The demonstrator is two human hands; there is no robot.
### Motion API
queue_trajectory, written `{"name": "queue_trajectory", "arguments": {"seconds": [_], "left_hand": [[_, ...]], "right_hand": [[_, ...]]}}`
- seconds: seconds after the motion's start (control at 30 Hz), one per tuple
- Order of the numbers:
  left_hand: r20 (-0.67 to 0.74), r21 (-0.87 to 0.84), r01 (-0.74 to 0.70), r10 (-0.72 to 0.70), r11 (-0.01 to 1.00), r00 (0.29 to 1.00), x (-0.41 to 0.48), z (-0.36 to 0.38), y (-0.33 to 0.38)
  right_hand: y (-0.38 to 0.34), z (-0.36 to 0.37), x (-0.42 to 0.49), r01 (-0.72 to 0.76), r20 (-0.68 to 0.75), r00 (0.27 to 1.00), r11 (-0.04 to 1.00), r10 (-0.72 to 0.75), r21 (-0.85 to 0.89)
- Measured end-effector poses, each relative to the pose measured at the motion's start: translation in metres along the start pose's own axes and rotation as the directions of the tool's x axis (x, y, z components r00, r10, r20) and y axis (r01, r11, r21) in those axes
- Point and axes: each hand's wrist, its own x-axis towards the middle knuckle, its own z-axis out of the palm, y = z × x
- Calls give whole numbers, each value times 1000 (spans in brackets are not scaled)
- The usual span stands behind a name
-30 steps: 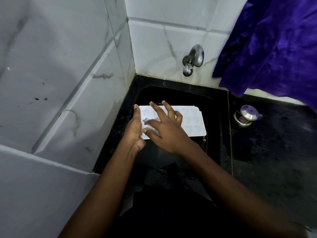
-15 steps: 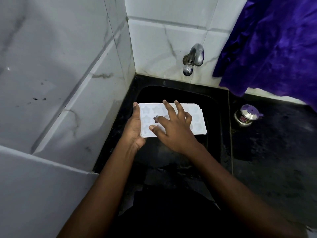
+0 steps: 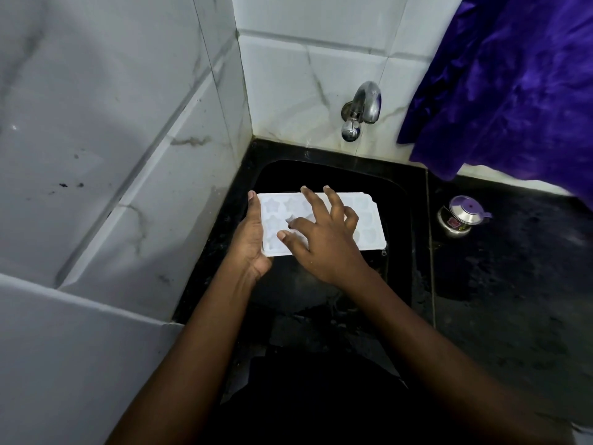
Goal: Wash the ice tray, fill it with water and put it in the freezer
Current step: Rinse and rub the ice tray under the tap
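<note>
over one black sink [image 3: 324,175], left hand [image 3: 252,239] grips one ice tray [image 3: 369,224]; right hand [image 3: 324,245] rests spread-fingered on it.

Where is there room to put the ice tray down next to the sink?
The black counter right of the sink is bare in front of the small lidded pot. Behind the pot the purple cloth hangs low. The sink itself is crowded: the ice tray, left hand and right hand are over it, and the tiled wall hugs its left rim.
</note>
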Motion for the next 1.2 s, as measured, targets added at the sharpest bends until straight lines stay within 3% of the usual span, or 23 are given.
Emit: {"name": "queue_trajectory", "arguments": {"seconds": [0.33,0.43,0.53,0.63,0.77,0.9,1.2], "left_hand": [[3,38,8,-8,999,1000,-4,5,5],[0,31,-1,1,1000,1000,-6,7,7],[14,-1,3,-3,1000,1000,-10,11,11],[15,-34,6,-5,999,1000,-10,11,12],[35,-36,15,-14,999,999,-10,12,13],[25,-16,16,-15,1000,1000,-10,14,11],[17,0,10,-10,1000,1000,-16,21,14]], "right_hand": [[-1,-5,-3,-11,-41,999,999,13,34],[-2,-6,-2,-30,33,999,998,29,48],[4,-6,-5,6,-126,992,994,8,110],[10,-6,-7,-63,-280,956,992,90,106],[16,-5,-8,-104,-125,987,994,105,15],[18,-5,-8,-90,-195,976,996,93,25],[19,-7,-10,-134,-110,985,991,131,-15]]}}
